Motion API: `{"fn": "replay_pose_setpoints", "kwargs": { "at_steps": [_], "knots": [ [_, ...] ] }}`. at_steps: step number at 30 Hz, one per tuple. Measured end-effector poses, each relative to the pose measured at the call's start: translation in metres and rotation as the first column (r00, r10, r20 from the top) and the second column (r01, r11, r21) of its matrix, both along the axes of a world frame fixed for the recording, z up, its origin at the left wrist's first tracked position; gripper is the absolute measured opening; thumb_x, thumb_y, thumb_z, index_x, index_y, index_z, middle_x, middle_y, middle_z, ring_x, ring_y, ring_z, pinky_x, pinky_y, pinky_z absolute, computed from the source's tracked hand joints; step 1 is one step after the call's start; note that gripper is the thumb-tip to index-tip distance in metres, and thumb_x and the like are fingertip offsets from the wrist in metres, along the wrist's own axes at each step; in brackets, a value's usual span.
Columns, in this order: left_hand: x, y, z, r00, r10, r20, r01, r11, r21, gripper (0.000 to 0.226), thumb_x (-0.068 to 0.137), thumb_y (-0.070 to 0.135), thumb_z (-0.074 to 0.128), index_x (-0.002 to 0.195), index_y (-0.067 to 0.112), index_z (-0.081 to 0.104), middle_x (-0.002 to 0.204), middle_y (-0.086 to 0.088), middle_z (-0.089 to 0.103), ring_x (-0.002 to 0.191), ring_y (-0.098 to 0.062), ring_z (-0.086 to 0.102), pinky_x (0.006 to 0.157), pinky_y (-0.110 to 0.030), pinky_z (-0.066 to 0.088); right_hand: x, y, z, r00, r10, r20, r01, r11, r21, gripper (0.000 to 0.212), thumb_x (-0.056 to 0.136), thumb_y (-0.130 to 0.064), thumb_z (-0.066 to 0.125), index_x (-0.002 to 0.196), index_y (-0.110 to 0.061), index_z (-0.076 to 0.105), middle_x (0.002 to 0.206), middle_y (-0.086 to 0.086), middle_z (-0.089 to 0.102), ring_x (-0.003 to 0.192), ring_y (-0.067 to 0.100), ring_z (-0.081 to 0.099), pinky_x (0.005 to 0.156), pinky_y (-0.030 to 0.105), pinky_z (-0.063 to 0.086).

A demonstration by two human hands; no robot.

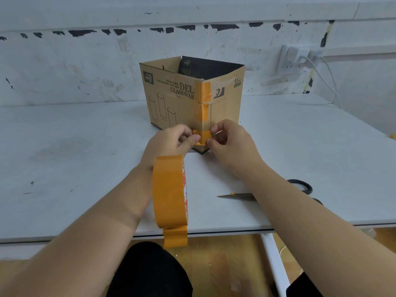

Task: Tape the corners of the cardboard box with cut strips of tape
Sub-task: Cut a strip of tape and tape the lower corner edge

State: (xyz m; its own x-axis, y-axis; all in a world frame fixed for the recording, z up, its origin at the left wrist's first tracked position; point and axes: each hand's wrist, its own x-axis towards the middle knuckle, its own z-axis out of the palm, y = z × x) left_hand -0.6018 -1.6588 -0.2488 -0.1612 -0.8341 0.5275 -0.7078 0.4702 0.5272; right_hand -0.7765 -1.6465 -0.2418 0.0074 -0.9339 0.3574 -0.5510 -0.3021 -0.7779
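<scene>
An open brown cardboard box (171, 97) printed with glassware drawings stands on the white table (85, 159), one vertical corner facing me. Orange tape strips (202, 99) cover the upper part of that corner. A short orange tape strip (201, 137) lies across the lower corner; my left hand (169, 142) pinches its left end and my right hand (229, 142) pinches its right end. An orange tape roll (170, 191) hangs around my left wrist, its loose end dangling below the table edge.
Black-handled scissors (300, 187) lie on the table under my right forearm, blades pointing left. A scuffed white wall rises behind the box, with a power socket and white cable (321, 67) at the right. The table's front edge runs beneath my forearms.
</scene>
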Motion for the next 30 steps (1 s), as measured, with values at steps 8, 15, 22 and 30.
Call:
{"fn": "replay_pose_setpoints", "kwargs": {
  "at_steps": [8, 15, 22, 30],
  "knots": [
    [-0.002, 0.005, -0.002, 0.998, -0.003, -0.062, 0.004, 1.0, 0.017, 0.024, 0.087, 0.054, 0.051, 0.085, 0.032, 0.061, 0.061, 0.015, 0.054, 0.063, 0.008, 0.052, 0.051, -0.007, 0.039, 0.0, 0.002, 0.001, 1.0, -0.009, 0.006, 0.009, 1.0, 0.007, 0.009, 0.086, -0.024, 0.065, 0.093, -0.023, 0.06, 0.079, -0.003, 0.067, 0.071, 0.011, 0.059, 0.063, 0.023, 0.048],
    [-0.004, 0.012, 0.002, 0.998, -0.046, -0.052, 0.048, 0.998, 0.043, 0.013, 0.081, 0.053, 0.055, 0.08, 0.04, 0.058, 0.066, 0.013, 0.061, 0.06, -0.009, 0.053, 0.052, -0.027, 0.045, 0.0, 0.002, 0.001, 0.999, -0.015, 0.033, 0.015, 1.0, 0.02, 0.007, 0.087, -0.024, 0.063, 0.092, -0.022, 0.062, 0.078, -0.003, 0.067, 0.067, 0.01, 0.056, 0.061, 0.021, 0.045],
    [-0.003, 0.007, -0.001, 0.998, -0.064, -0.022, 0.065, 0.997, 0.047, 0.009, 0.084, 0.041, 0.064, 0.082, 0.041, 0.055, 0.065, 0.022, 0.058, 0.061, 0.011, 0.052, 0.05, -0.01, 0.036, -0.001, 0.001, 0.001, 0.998, -0.016, 0.064, 0.015, 0.999, 0.031, 0.006, 0.088, -0.025, 0.062, 0.09, -0.019, 0.064, 0.077, -0.004, 0.066, 0.067, 0.008, 0.056, 0.059, 0.019, 0.041],
    [-0.002, 0.004, -0.001, 0.99, -0.063, -0.126, 0.077, 0.992, 0.104, 0.008, 0.09, 0.037, 0.06, 0.082, 0.036, 0.06, 0.071, 0.013, 0.065, 0.064, 0.008, 0.056, 0.054, -0.004, 0.041, 0.0, 0.001, 0.001, 0.998, -0.018, 0.062, 0.015, 0.999, 0.047, 0.008, 0.089, -0.028, 0.061, 0.091, -0.02, 0.062, 0.077, -0.003, 0.067, 0.066, 0.01, 0.056, 0.06, 0.022, 0.041]
  ]
}}
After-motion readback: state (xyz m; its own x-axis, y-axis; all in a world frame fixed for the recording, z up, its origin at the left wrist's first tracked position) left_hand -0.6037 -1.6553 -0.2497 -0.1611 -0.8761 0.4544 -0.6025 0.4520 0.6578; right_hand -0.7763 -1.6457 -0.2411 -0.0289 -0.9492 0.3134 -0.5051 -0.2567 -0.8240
